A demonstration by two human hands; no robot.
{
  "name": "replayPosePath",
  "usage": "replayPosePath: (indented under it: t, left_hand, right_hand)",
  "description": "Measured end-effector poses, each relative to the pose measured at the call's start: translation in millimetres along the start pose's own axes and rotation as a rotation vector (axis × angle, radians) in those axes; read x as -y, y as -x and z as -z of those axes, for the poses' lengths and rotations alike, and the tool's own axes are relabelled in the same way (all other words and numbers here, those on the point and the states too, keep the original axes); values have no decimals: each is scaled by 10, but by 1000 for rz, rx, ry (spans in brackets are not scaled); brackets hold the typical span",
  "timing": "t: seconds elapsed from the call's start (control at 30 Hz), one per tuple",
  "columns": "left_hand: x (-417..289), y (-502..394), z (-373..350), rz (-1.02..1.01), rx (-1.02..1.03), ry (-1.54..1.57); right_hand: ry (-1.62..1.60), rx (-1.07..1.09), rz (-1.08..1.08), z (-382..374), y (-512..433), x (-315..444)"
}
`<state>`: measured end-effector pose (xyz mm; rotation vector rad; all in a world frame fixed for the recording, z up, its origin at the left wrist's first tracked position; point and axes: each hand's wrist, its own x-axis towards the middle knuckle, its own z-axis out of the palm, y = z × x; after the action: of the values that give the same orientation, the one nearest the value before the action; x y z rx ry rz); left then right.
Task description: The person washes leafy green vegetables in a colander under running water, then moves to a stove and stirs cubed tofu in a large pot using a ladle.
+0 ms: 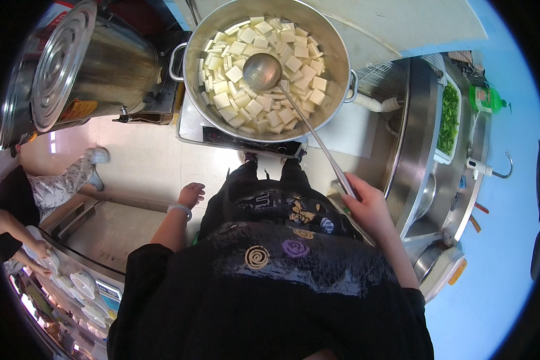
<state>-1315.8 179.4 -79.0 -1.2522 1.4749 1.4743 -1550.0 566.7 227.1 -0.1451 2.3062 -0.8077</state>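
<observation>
A long-handled metal ladle [263, 72] has its bowl over the white square pieces, which look like tofu [254, 108], in a large steel pot [337, 49]. My right hand [368, 203] is closed around the end of the ladle's handle, to the right of my apron. My left hand [192, 194] hangs free at the left of my body, fingers apart and slightly curled, holding nothing. Pale liquid surrounds the pieces. Beneath the pot is a cooker with a dark front panel [252, 143].
Tall lidded steel containers [112, 67] stand at upper left. A person [11, 211] handles white bowls by the left counter [121, 225]. At right, a metal sink unit [414, 135] holds a tray of chopped greens [449, 118], with a green bottle [485, 99] behind.
</observation>
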Motion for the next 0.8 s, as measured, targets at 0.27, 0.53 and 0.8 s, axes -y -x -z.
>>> replayPosePath:
  t: [0.27, 0.53, 0.8]
  left_hand:
    - [69, 49, 63, 10, -42, 18]
    - [201, 231, -302, 61, -65, 96]
    - [278, 512, -913, 29, -103, 282]
  right_hand:
    - [-538, 189, -286, 308, 117, 71]
    - [-360, 295, -271, 860, 107, 176]
    - [-133, 402, -205, 1081, -104, 97]
